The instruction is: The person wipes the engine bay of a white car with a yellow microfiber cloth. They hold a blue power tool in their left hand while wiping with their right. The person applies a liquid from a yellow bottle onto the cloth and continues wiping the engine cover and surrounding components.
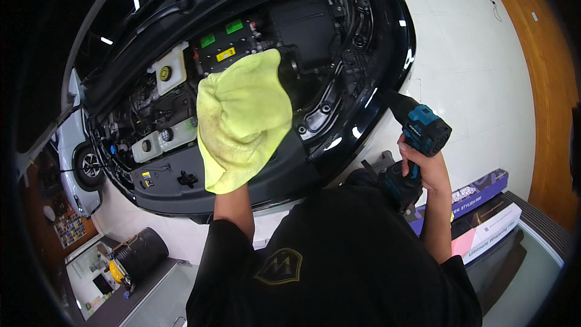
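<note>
A yellow-green microfiber cloth (245,115) is spread over my left hand, hiding its fingers; only the forearm (235,211) shows below it. Cloth and hand are above the engine bay (305,85) of a black car, near the front trim panel. At the right, my right hand (431,168) is wrapped round the handle of a teal and black cordless blower (423,128). The blower's black nozzle points up and left, toward the car's front edge. Within the engine bay are a white reservoir with a yellow cap (169,71) and a translucent tank (163,138).
Long boxes (487,227) lie on a glass-topped surface at the lower right. A white car (75,151) is at the far left. Below it, a black cylindrical container (142,254) rests by a cabinet. White tiled floor (466,54) extends along the right.
</note>
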### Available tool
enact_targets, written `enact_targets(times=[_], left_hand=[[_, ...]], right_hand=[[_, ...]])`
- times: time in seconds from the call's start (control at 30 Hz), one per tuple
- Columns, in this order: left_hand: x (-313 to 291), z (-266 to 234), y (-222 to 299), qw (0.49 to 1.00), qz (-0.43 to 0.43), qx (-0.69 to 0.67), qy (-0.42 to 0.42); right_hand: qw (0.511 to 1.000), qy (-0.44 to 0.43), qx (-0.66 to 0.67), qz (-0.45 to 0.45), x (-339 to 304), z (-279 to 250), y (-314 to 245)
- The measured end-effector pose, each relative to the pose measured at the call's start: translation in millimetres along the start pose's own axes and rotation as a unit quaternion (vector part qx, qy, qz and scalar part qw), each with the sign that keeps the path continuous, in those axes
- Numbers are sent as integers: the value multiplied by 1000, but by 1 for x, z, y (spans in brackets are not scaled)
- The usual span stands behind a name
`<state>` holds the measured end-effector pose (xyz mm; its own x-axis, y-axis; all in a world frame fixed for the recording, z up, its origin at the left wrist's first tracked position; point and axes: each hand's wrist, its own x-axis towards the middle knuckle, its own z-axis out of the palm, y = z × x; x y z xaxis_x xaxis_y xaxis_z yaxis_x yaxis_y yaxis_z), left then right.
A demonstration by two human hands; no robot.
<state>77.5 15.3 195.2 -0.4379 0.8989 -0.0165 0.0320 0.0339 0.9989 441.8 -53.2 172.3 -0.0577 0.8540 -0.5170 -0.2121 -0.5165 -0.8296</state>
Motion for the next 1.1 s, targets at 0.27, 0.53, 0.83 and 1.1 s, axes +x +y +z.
enact_targets(times=[0.27, 0.53, 0.83, 1.1], left_hand=[[-6, -25, 63, 988, 61, -60, 129], [-26, -37, 78, 975, 49, -51, 210], [10, -58, 59, 989, -55, -102, 94], [133, -7, 2, 977, 76, 169, -101]], right_hand=[[998, -39, -33, -21, 3, 16, -12], [995, -86, -45, -15, 2, 41, -17], [995, -76, -61, -5, -1, 26, -7], [1000, -9, -27, 12, 0, 6, 8]])
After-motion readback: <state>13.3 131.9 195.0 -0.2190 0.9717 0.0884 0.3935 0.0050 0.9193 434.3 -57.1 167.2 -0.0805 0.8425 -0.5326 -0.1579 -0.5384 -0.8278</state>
